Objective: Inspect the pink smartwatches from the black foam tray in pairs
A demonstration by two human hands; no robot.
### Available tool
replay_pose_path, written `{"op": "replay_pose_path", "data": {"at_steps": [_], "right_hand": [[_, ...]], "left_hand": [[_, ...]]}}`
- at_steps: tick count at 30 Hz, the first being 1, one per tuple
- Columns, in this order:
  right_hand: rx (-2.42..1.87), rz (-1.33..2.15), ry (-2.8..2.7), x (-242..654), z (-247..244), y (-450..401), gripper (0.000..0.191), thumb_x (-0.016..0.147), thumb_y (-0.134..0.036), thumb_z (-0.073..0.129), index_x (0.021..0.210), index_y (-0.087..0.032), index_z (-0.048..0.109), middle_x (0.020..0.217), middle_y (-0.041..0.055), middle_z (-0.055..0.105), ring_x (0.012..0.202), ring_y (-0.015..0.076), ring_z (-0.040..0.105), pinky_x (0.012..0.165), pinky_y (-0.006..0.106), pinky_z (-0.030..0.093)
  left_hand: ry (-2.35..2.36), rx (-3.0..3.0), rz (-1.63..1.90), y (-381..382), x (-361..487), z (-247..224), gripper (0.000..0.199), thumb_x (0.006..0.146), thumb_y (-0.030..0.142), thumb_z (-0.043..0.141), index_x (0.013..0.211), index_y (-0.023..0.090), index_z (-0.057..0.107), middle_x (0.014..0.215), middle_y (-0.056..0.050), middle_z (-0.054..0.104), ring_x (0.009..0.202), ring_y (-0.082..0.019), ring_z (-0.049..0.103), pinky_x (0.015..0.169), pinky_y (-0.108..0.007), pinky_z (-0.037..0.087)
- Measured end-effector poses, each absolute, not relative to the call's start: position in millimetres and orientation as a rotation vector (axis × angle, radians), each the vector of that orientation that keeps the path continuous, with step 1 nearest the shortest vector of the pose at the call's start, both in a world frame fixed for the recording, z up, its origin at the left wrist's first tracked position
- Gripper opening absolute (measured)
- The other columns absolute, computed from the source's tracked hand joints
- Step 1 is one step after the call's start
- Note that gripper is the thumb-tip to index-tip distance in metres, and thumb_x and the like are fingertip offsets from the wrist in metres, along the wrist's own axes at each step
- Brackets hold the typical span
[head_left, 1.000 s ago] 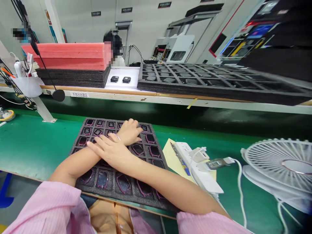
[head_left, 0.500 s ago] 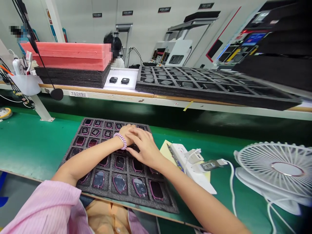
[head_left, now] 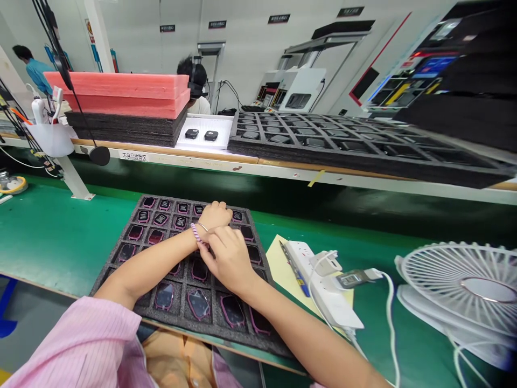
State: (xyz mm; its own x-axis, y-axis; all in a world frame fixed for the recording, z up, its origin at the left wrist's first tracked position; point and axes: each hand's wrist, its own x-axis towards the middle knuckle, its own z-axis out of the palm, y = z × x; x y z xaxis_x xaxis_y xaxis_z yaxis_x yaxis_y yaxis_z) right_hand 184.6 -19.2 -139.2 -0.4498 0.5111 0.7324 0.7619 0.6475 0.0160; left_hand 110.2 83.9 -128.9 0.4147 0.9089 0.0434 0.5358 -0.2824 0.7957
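Green matting is covering the bench [head_left: 48, 237], and everything below is located relative to the foam tray [head_left: 121, 269] lying on it at the front edge. Dark, soft and light, this tray is likely flexing if lifted by one corner; gripping two opposite edges looks safer. Its pockets are holding small pink-rimmed watch cases [head_left: 197, 303], probably light and scratch-prone, best taken by the rims. Over the tray's far middle, the left hand [head_left: 214, 214] is resting curled, knuckles up. The right hand [head_left: 228, 256] is pinching the pink hair tie [head_left: 195, 233] on the left wrist. Behind the tray, a shelf-edge label [head_left: 134, 157] is showing Chinese characters, too small to read.
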Motion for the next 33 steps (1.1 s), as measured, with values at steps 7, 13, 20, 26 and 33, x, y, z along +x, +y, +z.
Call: {"op": "replay_pose_path", "data": {"at_steps": [7,13,20,26,33], "right_hand": [[-0.959,-0.318,-2.054,194,-151,-20,0.020,0.108,-0.022,0.043,0.099,-0.015,0.060,0.096,0.0116,0.067,0.084,0.0258,0.060,0.070,0.036,0.037],[-0.928,-0.224,-2.019,194,-157,-12,0.018,0.107,-0.015,0.041,0.097,-0.016,0.057,0.086,0.0068,0.069,0.067,0.0210,0.062,0.065,0.034,0.037],[-0.927,-0.225,-1.973,196,-155,-11,0.012,0.101,-0.014,0.046,0.096,-0.015,0.056,0.083,0.0068,0.067,0.064,0.0206,0.061,0.064,0.033,0.038],[-0.898,-0.194,-1.990,189,-159,-13,0.014,0.097,-0.015,0.046,0.087,-0.018,0.055,0.074,0.0018,0.065,0.059,0.0169,0.058,0.061,0.030,0.038],[-0.958,-0.365,-1.996,198,-156,-12,0.017,0.101,-0.018,0.044,0.099,-0.015,0.060,0.082,0.0047,0.069,0.067,0.0187,0.064,0.062,0.031,0.039]], "left_hand": [[0.964,1.124,0.954,90,116,-113,0.024,0.095,0.032,0.056,0.086,0.012,0.065,0.075,-0.004,0.061,0.059,-0.009,0.056,0.064,-0.022,0.050],[0.963,0.647,1.235,97,121,-107,0.019,0.091,0.029,0.055,0.082,0.014,0.059,0.064,0.004,0.046,0.046,-0.003,0.038,0.048,-0.016,0.032],[0.975,0.466,1.370,93,125,-103,0.011,0.084,0.019,0.053,0.075,0.014,0.057,0.061,0.005,0.044,0.046,-0.004,0.035,0.047,-0.018,0.025],[0.967,0.426,1.385,91,128,-101,0.013,0.083,0.014,0.051,0.071,0.013,0.056,0.058,0.004,0.042,0.045,-0.004,0.033,0.047,-0.019,0.023],[0.974,0.377,1.355,93,127,-105,0.019,0.093,0.015,0.051,0.075,0.012,0.056,0.060,0.005,0.041,0.046,-0.004,0.032,0.046,-0.018,0.023]]}}
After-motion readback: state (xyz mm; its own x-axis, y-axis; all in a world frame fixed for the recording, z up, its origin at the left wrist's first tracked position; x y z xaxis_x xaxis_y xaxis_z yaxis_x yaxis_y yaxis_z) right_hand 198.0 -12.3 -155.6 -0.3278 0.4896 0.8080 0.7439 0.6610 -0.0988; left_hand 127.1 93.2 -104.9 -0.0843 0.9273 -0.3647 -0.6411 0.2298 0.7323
